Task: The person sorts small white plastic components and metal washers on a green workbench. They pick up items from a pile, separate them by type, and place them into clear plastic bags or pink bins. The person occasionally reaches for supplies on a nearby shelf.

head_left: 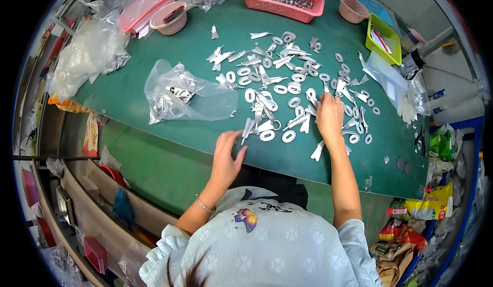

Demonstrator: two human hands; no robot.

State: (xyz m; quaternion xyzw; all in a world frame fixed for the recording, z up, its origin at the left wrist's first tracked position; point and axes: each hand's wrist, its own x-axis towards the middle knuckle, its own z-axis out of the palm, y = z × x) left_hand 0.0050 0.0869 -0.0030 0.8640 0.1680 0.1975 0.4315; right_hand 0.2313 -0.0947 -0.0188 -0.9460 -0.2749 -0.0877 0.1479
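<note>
Silver-grey metal parts, some flat oval rings (294, 87) and some narrow forked pieces (305, 123), lie scattered over the green table (200, 135). My left hand (224, 158) is at the near table edge, thumb and fingers apart. Just beyond its fingertips is a forked silver piece (247, 128); nothing shows in its grasp. Amid the right side of the spread, my right hand (329, 116) has its fingers bent together at a small silver metal part (326, 87), whose end sticks out past the fingertips. The palm side of that hand is hidden.
A clear plastic bag (208, 104) of metal parts lies left of the spread. At the back stand a pink basket (282, 10) holding metal rings, a round pink bowl (354, 9) and a green basket (394, 54). White gloves (407, 107) rest at the right.
</note>
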